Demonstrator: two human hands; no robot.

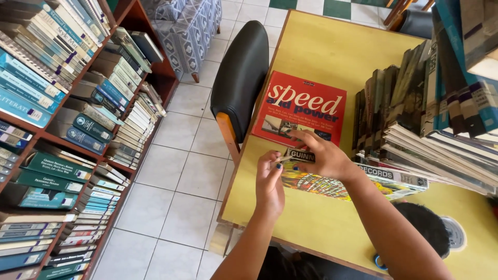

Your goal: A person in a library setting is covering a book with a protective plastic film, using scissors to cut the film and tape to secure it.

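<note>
A: What's nearest the cam?

B: Dark round thing point(430, 228) at bottom edge, low right. Can't tell what it is. Both forearms come up from the bottom, cut off by the frame.

A: Hands?

B: Left hand point(270, 184) over the yellow desk point(321, 52), near its left edge. Grip narrow, fingertips pinched on a small thin strip point(284, 158). Too small to ID. Right hand point(324, 155) just beside it, fingers curled, grip half closed w/ fingertips on the same strip, resting on the colourful book point(321, 184).

A: Where's that book?

B: Flat on desk under the right hand, front centre. Its right end runs under the leaning pile. Cover mostly hidden by hand + arm.

A: Beyond it?

B: Red book point(303, 106) flat on desk, touching or overlapping the colourful one at its near edge. Can't tell which. Right of both: row of books point(394, 98) standing spine-up, leaning against a slumped pile of books point(451, 150). Top right a blue box-like edge, cut off.

A: Left of desk?

B: Black-padded chair point(238, 78) pushed against the desk edge, wood frame. White tile floor point(176, 181). Far left: wooden bookshelf point(67, 103), shelves packed w/ books, mostly teal and blue spines, stacked flat. Ends cut off by frame.

A: Furthest?

B: Blue patterned armchair point(189, 31) at top, only partly in view.
</note>
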